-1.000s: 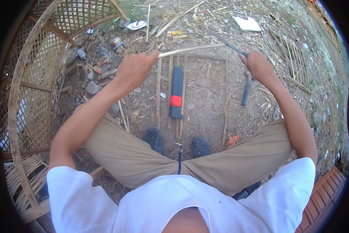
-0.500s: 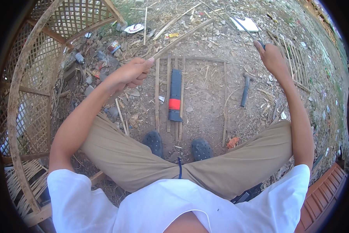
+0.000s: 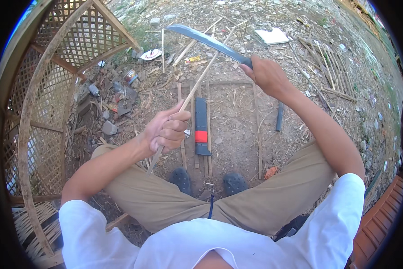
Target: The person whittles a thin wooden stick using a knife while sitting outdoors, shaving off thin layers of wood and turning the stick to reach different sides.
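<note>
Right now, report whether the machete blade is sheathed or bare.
Bare: the machete blade shows grey and uncovered out to its tip, beyond the right hand.

Toward nine o'clock, the left hand (image 3: 169, 128) hides part of the stick (image 3: 203, 78). At two, the right forearm (image 3: 315, 119) covers the top of a dark handle (image 3: 279, 119).

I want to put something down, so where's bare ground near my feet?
Ahead of your right shoe, mostly bare dirt lies between the slat beside the black sheath and the lone slat to its right. It's crowded left, with stones and a can, and farther ahead, with loose sticks behind your raised machete.
</note>
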A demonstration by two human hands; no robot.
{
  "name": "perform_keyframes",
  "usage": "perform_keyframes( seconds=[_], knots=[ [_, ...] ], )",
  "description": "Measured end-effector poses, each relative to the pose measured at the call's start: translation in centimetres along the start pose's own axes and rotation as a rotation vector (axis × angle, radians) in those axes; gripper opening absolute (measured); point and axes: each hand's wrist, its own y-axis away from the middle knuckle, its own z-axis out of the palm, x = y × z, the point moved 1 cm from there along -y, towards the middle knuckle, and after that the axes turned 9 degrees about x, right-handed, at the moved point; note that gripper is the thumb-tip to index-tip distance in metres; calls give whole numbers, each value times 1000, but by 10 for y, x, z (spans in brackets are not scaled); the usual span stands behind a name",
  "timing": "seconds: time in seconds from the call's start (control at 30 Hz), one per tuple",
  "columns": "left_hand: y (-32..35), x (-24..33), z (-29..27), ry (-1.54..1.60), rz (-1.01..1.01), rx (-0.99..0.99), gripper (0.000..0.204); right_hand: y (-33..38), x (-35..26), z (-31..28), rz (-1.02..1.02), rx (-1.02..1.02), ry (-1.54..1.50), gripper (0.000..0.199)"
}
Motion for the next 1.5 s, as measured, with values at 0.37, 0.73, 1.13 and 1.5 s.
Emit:
perform_keyframes(
  seconds=[0.37,0.73,1.13,1.5],
  knots=[
    [-6,15,-20,-269,150,182,56,24,189,26,624,32,153,64],
    [-28,25,-14,-623,290,377,60,-23,33,-36,395,121,-174,65],
    [-21,10,-9,-1246,543,791,39,-10,-11,10,-73,-149,90,55],
    [-9,40,-18,-958,588,750,29,6,131,-1,541,-19,215,68]
  ],
)
